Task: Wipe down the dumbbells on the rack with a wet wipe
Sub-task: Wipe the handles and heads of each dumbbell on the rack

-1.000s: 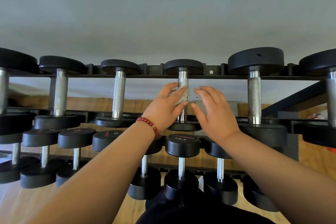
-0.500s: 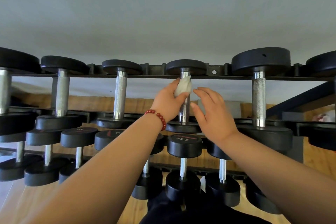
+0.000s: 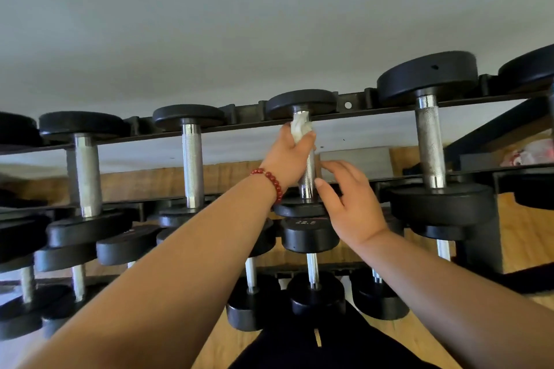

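In the head view, our one view here, we look along a rack (image 3: pixel 245 115) of black-headed dumbbells. The one we are working on, the dumbbell (image 3: pixel 301 103) near the middle of the upper row, lies across the two rails. Its steel handle (image 3: pixel 308 172) runs straight away from us, so in the picture it stands up and down, with the far head at the top and the near head at the bottom.

Our left hand (image 3: pixel 289 156), with a red bead bracelet (image 3: pixel 271 181) at the wrist, has its fingers curled round the wet wipe (image 3: pixel 299 129). It clamps the bunched white cloth against the handle's far end, just under the far head.

Our right hand (image 3: pixel 353 213) holds nothing and its fingers are loose and spread. It sits just beside the lower part of the handle, on the right, with the thumb tip close to the steel. We cannot tell whether the thumb touches.

The bare length of handle lies below the wipe, toward us, between the left hand and the near head. We judge the next stroke should follow that long axis, drawn back toward us by the left hand, which is already on the bar.
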Motion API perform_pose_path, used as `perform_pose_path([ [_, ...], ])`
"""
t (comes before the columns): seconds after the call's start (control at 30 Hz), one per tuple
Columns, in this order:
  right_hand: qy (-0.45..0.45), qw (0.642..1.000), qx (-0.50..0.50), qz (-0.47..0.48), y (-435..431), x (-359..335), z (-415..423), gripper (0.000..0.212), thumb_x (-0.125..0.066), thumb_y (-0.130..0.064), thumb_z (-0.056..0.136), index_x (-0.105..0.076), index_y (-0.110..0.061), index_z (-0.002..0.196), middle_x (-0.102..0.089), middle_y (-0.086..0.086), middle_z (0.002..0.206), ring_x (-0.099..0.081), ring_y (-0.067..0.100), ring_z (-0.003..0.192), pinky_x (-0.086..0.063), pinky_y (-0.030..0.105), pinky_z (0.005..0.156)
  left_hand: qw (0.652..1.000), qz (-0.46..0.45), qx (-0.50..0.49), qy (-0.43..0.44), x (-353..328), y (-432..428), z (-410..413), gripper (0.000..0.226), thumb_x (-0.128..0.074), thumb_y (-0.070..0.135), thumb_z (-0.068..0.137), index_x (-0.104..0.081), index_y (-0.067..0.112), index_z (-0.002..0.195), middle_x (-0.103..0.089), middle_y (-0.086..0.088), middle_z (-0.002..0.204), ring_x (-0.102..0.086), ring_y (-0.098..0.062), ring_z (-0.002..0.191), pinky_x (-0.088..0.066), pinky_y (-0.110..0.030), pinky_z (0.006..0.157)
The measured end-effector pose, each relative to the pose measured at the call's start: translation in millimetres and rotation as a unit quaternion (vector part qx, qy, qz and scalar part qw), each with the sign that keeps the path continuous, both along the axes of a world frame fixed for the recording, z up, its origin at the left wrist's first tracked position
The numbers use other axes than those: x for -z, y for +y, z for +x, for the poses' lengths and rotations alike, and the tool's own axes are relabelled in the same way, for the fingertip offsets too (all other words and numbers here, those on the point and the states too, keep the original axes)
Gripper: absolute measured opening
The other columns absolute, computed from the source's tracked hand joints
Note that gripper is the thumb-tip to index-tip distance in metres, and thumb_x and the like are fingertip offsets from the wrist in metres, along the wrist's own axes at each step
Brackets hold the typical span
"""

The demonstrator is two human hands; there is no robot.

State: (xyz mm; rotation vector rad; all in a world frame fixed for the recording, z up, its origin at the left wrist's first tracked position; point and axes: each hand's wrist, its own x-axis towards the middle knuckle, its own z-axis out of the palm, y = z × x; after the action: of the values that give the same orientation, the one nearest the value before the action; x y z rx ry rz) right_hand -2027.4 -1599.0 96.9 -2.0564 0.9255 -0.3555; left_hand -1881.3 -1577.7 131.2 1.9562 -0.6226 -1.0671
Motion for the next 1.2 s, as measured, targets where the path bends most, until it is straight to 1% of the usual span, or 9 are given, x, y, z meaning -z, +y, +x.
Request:
perform_pose_path([
  [0.17, -0.021, 0.999, 0.044, 0.014, 21, -4, 9, 0.05, -0.052, -0.042, 0.095, -0.047, -0.021, 0.14, -0.047, -0.011, 0.133, -0.036, 0.002, 0.125, -0.028, 0.021, 0.102, 0.998, -0.024, 0.033, 0.038, 7, 8, 8, 0.032, -0.046, 0.038, 0.101, -0.043, 0.022, 0.129, -0.058, 0.0, 0.103, -0.057, -0.008, 0.087, -0.045, -0.021, 0.07],
  [0.23, -0.016, 0.998, 0.066, 0.013, 24, -4, 11, 0.048, -0.056, -0.033, 0.095, -0.048, -0.018, 0.14, -0.045, -0.012, 0.129, -0.033, 0.0, 0.122, -0.026, 0.019, 0.101, 0.997, -0.03, 0.022, 0.069, 9, 5, 12, 0.045, -0.053, 0.044, 0.095, -0.046, 0.019, 0.131, -0.06, -0.001, 0.106, -0.059, -0.012, 0.093, -0.049, -0.03, 0.085],
  [0.3, -0.02, 0.997, 0.07, -0.001, 25, -3, 11, 0.043, -0.057, -0.03, 0.095, -0.052, -0.019, 0.136, -0.045, -0.015, 0.125, -0.035, -0.001, 0.119, -0.025, 0.01, 0.097, 0.992, -0.05, -0.029, 0.113, 5, -5, 14, 0.042, -0.059, 0.048, 0.089, -0.057, 0.016, 0.116, -0.066, 0.0, 0.098, -0.064, -0.017, 0.097, -0.051, -0.042, 0.096],
  [0.37, -0.028, 0.997, 0.078, -0.009, 27, -3, 12, 0.04, -0.058, -0.029, 0.094, -0.056, -0.019, 0.133, -0.044, -0.017, 0.12, -0.036, -0.001, 0.117, -0.022, 0.002, 0.092, 0.982, -0.073, -0.089, 0.151, 5, -16, 13, 0.022, -0.06, 0.04, 0.093, -0.061, 0.018, 0.094, -0.07, 0.001, 0.085, -0.068, -0.017, 0.09, -0.053, -0.041, 0.095],
  [0.53, -0.039, 0.995, 0.094, -0.015, 27, 4, 15, 0.061, -0.043, -0.05, 0.084, -0.054, -0.02, 0.136, -0.049, -0.012, 0.125, -0.039, 0.004, 0.121, -0.029, 0.021, 0.102, 0.977, -0.079, -0.047, 0.191, 15, 0, 5, 0.013, -0.053, 0.032, 0.099, -0.057, 0.02, 0.099, -0.074, -0.004, 0.091, -0.072, -0.017, 0.088, -0.057, -0.036, 0.087],
  [0.7, -0.059, 0.992, 0.109, -0.021, 28, 8, 15, 0.059, -0.044, -0.05, 0.083, -0.058, -0.019, 0.132, -0.05, -0.013, 0.12, -0.043, 0.003, 0.116, -0.026, 0.006, 0.097, 0.972, -0.082, -0.028, 0.22, 13, -7, 17, 0.012, -0.056, 0.03, 0.098, -0.058, 0.018, 0.096, -0.073, -0.003, 0.094, -0.07, -0.017, 0.098, -0.053, -0.035, 0.092],
  [1.0, -0.073, 0.992, 0.106, -0.016, 25, 17, 14, 0.055, -0.046, -0.042, 0.085, -0.062, -0.012, 0.129, -0.066, 0.004, 0.119, -0.06, 0.02, 0.111, -0.049, 0.038, 0.095, 0.967, -0.063, 0.018, 0.247, 33, 6, 15, 0.018, -0.061, 0.04, 0.093, -0.067, 0.023, 0.095, -0.074, 0.0, 0.104, -0.066, -0.017, 0.108, -0.046, -0.043, 0.104],
  [1.1, -0.072, 0.991, 0.109, -0.008, 24, 17, 13, 0.056, -0.045, -0.044, 0.086, -0.063, -0.012, 0.128, -0.067, 0.001, 0.115, -0.061, 0.018, 0.107, -0.05, 0.035, 0.092, 0.956, -0.094, -0.053, 0.273, 18, -19, 24, 0.013, -0.061, 0.028, 0.095, -0.06, 0.015, 0.097, -0.073, -0.005, 0.104, -0.067, -0.016, 0.107, -0.049, -0.034, 0.098],
  [1.2, -0.077, 0.99, 0.117, -0.017, 25, 17, 12, 0.055, -0.043, -0.043, 0.085, -0.064, -0.013, 0.126, -0.066, -0.004, 0.111, -0.061, 0.018, 0.103, -0.049, 0.031, 0.088, 0.955, -0.092, -0.044, 0.278, 16, -15, 16, 0.009, -0.059, 0.024, 0.096, -0.058, 0.015, 0.097, -0.072, -0.008, 0.106, -0.067, -0.019, 0.108, -0.05, -0.034, 0.099],
])
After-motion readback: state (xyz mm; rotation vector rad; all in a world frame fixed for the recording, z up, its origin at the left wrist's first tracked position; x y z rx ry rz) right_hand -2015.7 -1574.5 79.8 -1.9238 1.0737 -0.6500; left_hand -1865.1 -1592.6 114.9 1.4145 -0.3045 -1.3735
